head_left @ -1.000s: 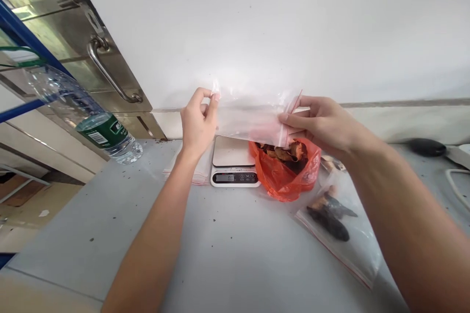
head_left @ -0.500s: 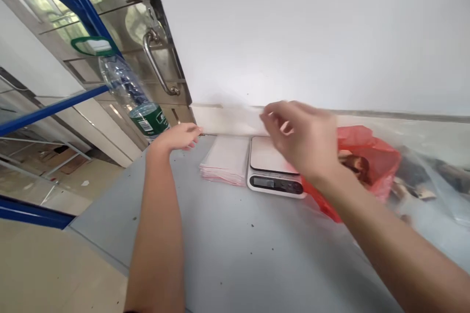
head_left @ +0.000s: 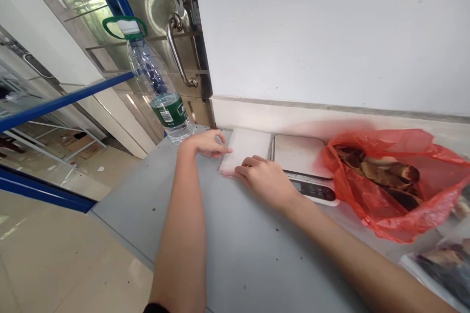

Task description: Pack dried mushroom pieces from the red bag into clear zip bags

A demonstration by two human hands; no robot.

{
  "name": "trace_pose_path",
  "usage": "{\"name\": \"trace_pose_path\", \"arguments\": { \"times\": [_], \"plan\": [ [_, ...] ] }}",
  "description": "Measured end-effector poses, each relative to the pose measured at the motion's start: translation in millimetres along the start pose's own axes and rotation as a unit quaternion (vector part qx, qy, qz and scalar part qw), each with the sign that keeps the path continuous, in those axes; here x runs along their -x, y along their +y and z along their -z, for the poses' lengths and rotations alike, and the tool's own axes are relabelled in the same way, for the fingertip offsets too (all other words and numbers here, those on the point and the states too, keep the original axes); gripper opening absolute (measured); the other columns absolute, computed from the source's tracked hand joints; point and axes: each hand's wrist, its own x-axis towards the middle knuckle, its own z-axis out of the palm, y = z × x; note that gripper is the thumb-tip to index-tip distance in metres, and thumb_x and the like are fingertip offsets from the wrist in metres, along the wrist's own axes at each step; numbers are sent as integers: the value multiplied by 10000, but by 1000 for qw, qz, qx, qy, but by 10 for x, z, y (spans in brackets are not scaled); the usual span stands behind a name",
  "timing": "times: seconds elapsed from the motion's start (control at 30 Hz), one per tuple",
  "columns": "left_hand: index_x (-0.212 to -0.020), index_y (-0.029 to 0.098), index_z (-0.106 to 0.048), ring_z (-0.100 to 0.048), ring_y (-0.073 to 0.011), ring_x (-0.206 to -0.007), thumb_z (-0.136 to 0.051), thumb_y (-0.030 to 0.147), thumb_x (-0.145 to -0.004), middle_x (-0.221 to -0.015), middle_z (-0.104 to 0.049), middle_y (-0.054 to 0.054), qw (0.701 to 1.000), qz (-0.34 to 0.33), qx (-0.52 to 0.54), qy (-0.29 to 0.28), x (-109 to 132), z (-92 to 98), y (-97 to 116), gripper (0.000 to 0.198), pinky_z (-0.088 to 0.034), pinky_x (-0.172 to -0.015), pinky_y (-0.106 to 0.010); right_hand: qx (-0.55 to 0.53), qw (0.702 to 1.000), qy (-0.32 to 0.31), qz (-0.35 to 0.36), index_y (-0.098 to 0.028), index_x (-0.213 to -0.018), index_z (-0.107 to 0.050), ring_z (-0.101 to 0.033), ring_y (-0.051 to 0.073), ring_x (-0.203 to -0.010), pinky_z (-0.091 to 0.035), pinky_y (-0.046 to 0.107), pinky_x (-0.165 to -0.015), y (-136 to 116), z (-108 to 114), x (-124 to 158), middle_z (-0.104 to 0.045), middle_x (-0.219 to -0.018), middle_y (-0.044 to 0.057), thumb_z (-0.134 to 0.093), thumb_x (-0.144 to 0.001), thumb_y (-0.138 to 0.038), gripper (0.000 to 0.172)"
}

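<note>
A stack of clear zip bags [head_left: 246, 149] with red seal strips lies flat on the grey table [head_left: 235, 249], just left of a small white digital scale [head_left: 303, 161]. My left hand [head_left: 204, 144] rests at the stack's left edge, fingertips touching it. My right hand [head_left: 265, 179] lies on the stack's near edge with fingers curled onto the top bags. Neither hand has lifted a bag. An open red plastic bag [head_left: 389, 181] holding brown dried pieces sits right of the scale.
A plastic water bottle [head_left: 157, 90] with a green cap stands at the table's back left corner, by a steel door with a handle [head_left: 178, 54]. A filled clear bag [head_left: 440, 264] lies at the right edge. A blue rack frame [head_left: 55, 102] stands left, a white wall behind.
The clear bag I held up in both hands is out of my hands. Both hands dropped to the bag stack beside the scale, and my view swung left.
</note>
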Motion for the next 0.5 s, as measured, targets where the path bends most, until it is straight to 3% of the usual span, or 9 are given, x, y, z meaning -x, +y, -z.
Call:
{"name": "trace_pose_path", "arguments": {
  "times": [0.2, 0.33, 0.4, 0.5],
  "plan": [
    [-786, 241, -527, -548, -116, -529, -889, 178, -677, -572, -619, 79, 997, -11, -76, -6, -64, -55, 93, 383, -431, -579, -231, -78, 995, -1, 62, -214, -1304, -764, -717, 254, -1136, -558, 325, -854, 167, 65, 216, -770, -1233, 115, -583, -1040, -144, 327],
    [-857, 243, -563, -551, -125, -589, -836, 262, -785, -630, -623, 82, 991, -42, -122, 27, 92, -29, 314, 284, -393, -598, -235, -182, 973, 94, 104, -189, -1280, -773, -745, 257, -1079, -589, 357, -902, 445, 172, 493, -767, -1250, 130, -550, -1033, -183, 333],
    [-913, 245, -593, -576, -133, -639, -794, 305, -840, -699, -643, 71, 983, -70, -163, 39, 188, -54, 473, 223, -396, -621, -239, -208, 964, 143, 85, -184, -1222, -787, -756, 244, -997, -596, 356, -881, 608, 240, 655, -787, -1188, 124, -522, -1039, -235, 326],
    [-1030, 250, -648, -627, -159, -723, -722, 330, -898, -808, -684, 43, 961, -119, -248, 23, 280, -200, 737, 171, -419, -659, -253, -220, 958, 184, 0, -191, -1146, -800, -747, 234, -850, -591, 357, -777, 869, 394, 909, -807, -1085, 109, -486, -1027, -363, 377]
  ]
}}
